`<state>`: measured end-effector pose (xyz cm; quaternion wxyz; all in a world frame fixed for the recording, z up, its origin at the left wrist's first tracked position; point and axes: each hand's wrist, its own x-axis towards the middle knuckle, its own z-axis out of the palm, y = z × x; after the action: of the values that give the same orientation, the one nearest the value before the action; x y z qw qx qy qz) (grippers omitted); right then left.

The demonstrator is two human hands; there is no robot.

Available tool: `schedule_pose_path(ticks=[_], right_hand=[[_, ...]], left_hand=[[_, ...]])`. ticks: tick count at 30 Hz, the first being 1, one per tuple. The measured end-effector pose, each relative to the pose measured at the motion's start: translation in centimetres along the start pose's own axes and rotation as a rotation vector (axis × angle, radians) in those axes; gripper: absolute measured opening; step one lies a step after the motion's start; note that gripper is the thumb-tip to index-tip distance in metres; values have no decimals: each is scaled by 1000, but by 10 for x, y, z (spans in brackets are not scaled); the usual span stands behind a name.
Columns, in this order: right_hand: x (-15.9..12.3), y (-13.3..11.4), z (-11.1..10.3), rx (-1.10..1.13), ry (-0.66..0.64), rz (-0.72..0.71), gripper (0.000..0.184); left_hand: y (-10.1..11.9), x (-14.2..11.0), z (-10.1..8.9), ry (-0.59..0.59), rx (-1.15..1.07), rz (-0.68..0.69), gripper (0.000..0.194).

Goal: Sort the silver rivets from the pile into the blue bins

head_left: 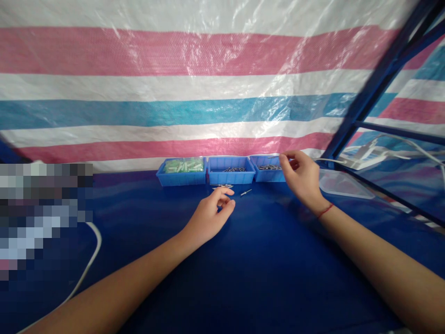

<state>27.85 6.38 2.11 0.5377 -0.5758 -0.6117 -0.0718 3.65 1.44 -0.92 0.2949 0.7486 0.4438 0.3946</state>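
My right hand point(301, 178) is closed in a pinch above the right blue bin point(266, 176). A thin metal blind rivet point(273, 157) sticks out to the left from its fingertips. Similar rivets point(269, 167) lie inside that bin. My left hand point(212, 211) hovers over the table in front of the middle bin point(231, 178), its fingers loosely curled, thumb and forefinger apart, with nothing seen between them. Just beyond its fingertips lie a few loose rivets point(222, 186), and a single rivet point(246, 192) rests a little to the right. More rivets point(235, 170) are in the middle bin.
A left blue bin point(181, 179) holds pale green pieces point(184, 165). Behind the bins hangs a striped plastic sheet point(174, 111). On the right are a blue metal frame point(368, 97), a clear plastic lid point(344, 183) and a white power strip point(363, 157). A white cable point(92, 260) crosses the left side.
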Motion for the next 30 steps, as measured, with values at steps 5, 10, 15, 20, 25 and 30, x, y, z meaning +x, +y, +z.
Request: schedule_pose_path(ticks=[5,10,15,20,25,30], right_hand=[[11,32,1,-260,-15,-97,21],[9,42,5,-355,-154,-93,22],[6,29,6,-273,-133,-76,25],[-7,3,8,-143,-238,-129,20],[-24,-24,12,-49,-391,-264,18],[-37,-34,17,31,-462,-260,17]], left_hand=[[-1,0,-1,-19,18,33,17],[2,-2,0,-94,129,108,14],[7,-7,1,-189,409,296,15],[8,-4,3,-268,552,390,36],[2,6,7,-302,598,359,43],[1,7,9,-308,624,335,47]])
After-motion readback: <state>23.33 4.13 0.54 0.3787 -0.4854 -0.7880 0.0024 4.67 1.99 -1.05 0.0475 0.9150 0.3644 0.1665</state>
